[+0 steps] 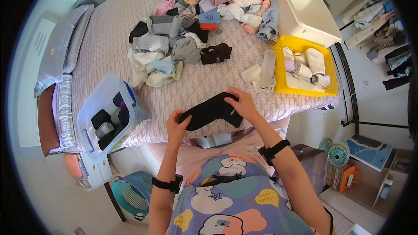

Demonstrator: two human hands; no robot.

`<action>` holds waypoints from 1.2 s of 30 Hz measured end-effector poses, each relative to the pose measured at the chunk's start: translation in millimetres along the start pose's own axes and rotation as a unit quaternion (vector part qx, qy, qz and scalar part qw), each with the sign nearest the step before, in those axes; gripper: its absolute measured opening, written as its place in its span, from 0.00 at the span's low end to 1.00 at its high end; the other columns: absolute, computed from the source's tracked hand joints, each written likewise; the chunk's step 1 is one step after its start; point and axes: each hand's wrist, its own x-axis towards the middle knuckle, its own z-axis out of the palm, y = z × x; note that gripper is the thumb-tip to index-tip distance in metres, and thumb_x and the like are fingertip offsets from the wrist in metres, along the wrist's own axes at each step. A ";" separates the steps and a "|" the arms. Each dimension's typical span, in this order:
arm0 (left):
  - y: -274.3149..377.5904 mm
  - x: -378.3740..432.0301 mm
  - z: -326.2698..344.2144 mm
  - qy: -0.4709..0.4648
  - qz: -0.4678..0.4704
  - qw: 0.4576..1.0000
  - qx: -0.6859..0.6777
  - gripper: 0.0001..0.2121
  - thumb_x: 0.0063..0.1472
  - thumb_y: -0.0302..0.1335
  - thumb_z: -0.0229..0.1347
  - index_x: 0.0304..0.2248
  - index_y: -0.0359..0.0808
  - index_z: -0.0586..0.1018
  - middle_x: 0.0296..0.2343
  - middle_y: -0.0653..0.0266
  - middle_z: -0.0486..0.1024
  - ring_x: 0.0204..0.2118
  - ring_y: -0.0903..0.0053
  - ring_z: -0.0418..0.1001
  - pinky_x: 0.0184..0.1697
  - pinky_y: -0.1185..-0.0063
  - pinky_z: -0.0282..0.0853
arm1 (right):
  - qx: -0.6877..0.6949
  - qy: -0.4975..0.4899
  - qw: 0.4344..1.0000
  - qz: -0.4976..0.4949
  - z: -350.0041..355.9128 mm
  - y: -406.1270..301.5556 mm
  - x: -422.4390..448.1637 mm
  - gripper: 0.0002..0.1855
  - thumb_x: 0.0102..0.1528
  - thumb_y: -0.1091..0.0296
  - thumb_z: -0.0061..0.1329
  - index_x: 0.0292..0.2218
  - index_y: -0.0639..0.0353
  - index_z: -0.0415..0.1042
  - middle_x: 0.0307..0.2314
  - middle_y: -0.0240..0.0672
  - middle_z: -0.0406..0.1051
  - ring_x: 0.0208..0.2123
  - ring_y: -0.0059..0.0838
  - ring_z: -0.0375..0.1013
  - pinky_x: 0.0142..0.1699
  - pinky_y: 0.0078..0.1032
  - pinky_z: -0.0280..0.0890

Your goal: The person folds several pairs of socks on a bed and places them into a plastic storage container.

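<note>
A black sock [207, 109] is stretched between my two hands over the near edge of the bed. My left hand [176, 125] pinches its toe end, while my right hand [242, 103] grips the part near the heel and cuff. Beyond it on the bedspread lies another dark sock or sock pair [216, 53], folded over. Farther back spreads a loose heap of socks and clothes [183, 32] in grey, white, black and pink. White and pale grey socks [261, 73] rest beside the yellow basket.
A yellow plastic basket [278, 68] holds rolled light socks. At left, a clear plastic bin [138, 112] with blue handles holds dark rolled socks. A white bin [313, 13] lies tipped behind the basket. Pillows [62, 49] line the left side. A teal laundry basket [134, 194] stands below.
</note>
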 end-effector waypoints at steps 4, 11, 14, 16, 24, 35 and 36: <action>0.2 13.0 -0.1 0.070 0.031 0.982 0.170 0.11 0.49 0.22 0.64 0.33 0.29 0.77 0.25 0.64 0.76 0.28 0.81 0.72 0.34 0.84 0.68 | -0.132 0.012 0.991 -0.031 0.6 12.3 -4.6 0.09 0.53 0.64 0.53 0.37 0.53 0.74 0.25 0.40 0.74 0.26 0.40 0.74 0.32 0.30 0.66; -22.8 32.9 -20.0 0.044 -0.104 0.993 0.043 0.13 0.53 0.28 0.62 0.37 0.31 0.79 0.26 0.68 0.76 0.27 0.82 0.71 0.31 0.85 0.66 | -0.199 0.032 0.979 -0.009 7.6 15.4 -9.0 0.10 0.54 0.61 0.53 0.37 0.50 0.73 0.22 0.39 0.73 0.25 0.41 0.73 0.31 0.33 0.66; -17.7 25.8 -11.7 0.017 -0.051 0.990 0.129 0.13 0.53 0.23 0.60 0.39 0.32 0.79 0.28 0.67 0.77 0.25 0.81 0.70 0.30 0.83 0.67 | -0.206 0.042 0.978 -0.002 6.1 22.0 -8.0 0.12 0.51 0.59 0.55 0.37 0.51 0.72 0.21 0.37 0.72 0.25 0.40 0.72 0.30 0.32 0.65; -18.2 22.4 -11.7 0.020 0.010 0.982 0.190 0.13 0.52 0.21 0.60 0.39 0.31 0.79 0.28 0.65 0.77 0.25 0.80 0.71 0.30 0.82 0.68 | -0.204 0.019 0.979 -0.024 4.0 9.7 -9.5 0.15 0.49 0.59 0.58 0.36 0.52 0.72 0.20 0.35 0.70 0.24 0.38 0.72 0.30 0.31 0.65; -3.2 37.1 3.0 0.117 0.060 0.949 0.288 0.11 0.50 0.22 0.60 0.36 0.33 0.80 0.32 0.61 0.76 0.31 0.72 0.74 0.36 0.78 0.69 | -0.184 -0.013 0.982 0.026 -1.5 19.8 -20.8 0.17 0.43 0.61 0.63 0.31 0.55 0.70 0.18 0.31 0.68 0.23 0.33 0.70 0.29 0.30 0.64; 76.4 87.6 62.0 0.122 0.290 0.925 0.210 0.12 0.57 0.22 0.53 0.42 0.34 0.76 0.35 0.55 0.74 0.36 0.62 0.74 0.38 0.71 0.68 | -0.087 0.014 0.995 0.053 6.0 28.7 -15.1 0.13 0.51 0.66 0.55 0.35 0.60 0.67 0.19 0.38 0.71 0.21 0.35 0.73 0.27 0.31 0.66; 78.4 90.0 68.6 0.142 0.309 0.924 0.174 0.13 0.58 0.21 0.52 0.43 0.34 0.75 0.35 0.54 0.74 0.37 0.62 0.74 0.38 0.71 0.68 | -0.054 0.000 0.995 0.084 7.1 22.1 -15.5 0.14 0.53 0.67 0.54 0.38 0.62 0.66 0.19 0.38 0.72 0.18 0.31 0.73 0.24 0.27 0.66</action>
